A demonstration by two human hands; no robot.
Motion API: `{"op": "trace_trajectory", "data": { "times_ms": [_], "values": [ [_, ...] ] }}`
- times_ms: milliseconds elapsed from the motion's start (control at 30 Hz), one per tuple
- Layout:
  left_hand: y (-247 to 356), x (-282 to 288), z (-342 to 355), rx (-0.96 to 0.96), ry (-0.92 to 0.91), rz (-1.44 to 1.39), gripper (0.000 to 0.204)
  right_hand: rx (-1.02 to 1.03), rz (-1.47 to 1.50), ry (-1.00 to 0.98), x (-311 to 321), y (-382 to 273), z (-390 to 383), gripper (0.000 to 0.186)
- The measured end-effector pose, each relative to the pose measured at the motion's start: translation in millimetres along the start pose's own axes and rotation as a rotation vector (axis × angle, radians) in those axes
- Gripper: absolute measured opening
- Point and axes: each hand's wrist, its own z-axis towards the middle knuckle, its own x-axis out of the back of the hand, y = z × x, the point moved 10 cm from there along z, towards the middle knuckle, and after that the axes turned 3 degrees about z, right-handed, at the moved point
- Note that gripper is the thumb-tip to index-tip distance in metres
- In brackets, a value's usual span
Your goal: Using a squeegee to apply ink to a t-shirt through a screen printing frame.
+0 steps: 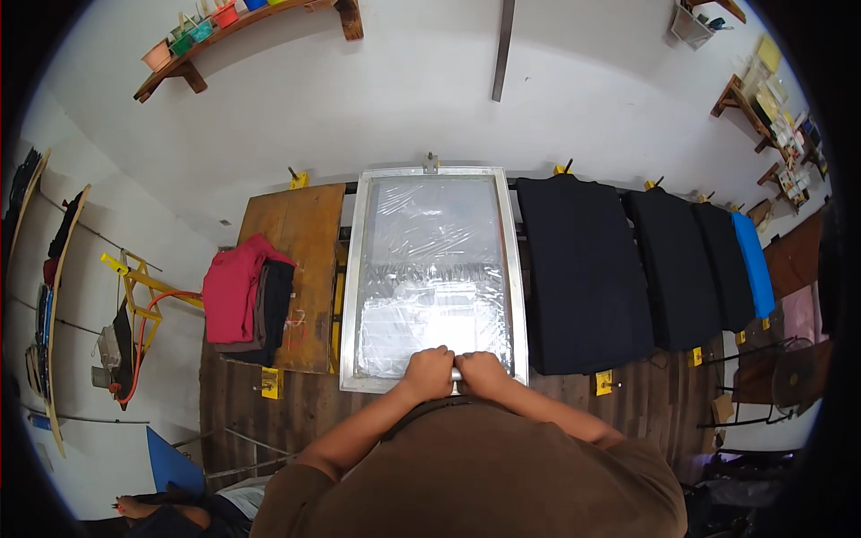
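A screen printing frame (351,269) with a silver metal border and a clear, wrinkled plastic sheet (437,233) across it lies in front of me. Bright light reflects off its near half. At the frame's near edge, my left hand (430,371) and my right hand (482,373) are closed side by side, knuckles up. Both grip a pale bar (456,375); only a short piece shows between them, so its kind stays hidden. At the frame's far edge is a small metal clamp (430,162).
Left of the frame, folded red and dark shirts (240,291) lie on a wooden board (309,260). To the right stand several black-covered boards (587,278) and a blue one (753,264). A shelf (260,20) holds coloured pots. Another person's hand (134,507) shows at lower left.
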Motion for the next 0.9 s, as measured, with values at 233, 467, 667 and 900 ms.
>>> {"op": "trace_trajectory", "data": {
  "times_ms": [233,467,667,900],
  "values": [
    [-36.4,25.2,79.7,0.157,-0.239,0.101,0.025,-0.053,-0.066,-0.005,45.3,47.8,63.1,0.031],
    [-72.1,8.8,110.9,0.169,-0.22,0.104,0.033,0.012,-0.125,0.058,57.6,56.4,90.4,0.031],
    [-57.0,-15.7,72.2,0.147,-0.36,0.064,0.036,0.025,-0.078,-0.033,29.4,37.8,60.0,0.03],
    [-25.2,-21.8,22.6,0.154,-0.385,0.001,0.032,0.002,-0.043,-0.125,-3.6,14.3,17.1,0.034]
  ]
}}
